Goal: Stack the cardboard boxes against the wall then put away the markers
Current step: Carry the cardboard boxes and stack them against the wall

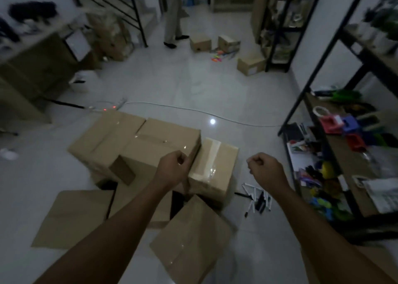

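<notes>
Several brown cardboard boxes lie in a loose heap on the floor in front of me: a large taped box (165,141), a smaller taped box (213,165) to its right, one tilted near my feet (189,238), and a flat sheet of cardboard (73,217) at the left. Black and white markers (257,198) are scattered on the floor right of the heap. My left hand (174,167) hovers curled over the gap between the two taped boxes. My right hand (265,167) is a closed fist in the air above the markers. Neither holds anything.
Three more small boxes (200,42) and coloured markers (221,56) lie far across the room, near a standing person's legs (172,14). A black shelf rack (336,154) full of small items lines the right. A white cable (193,110) crosses the tiled floor.
</notes>
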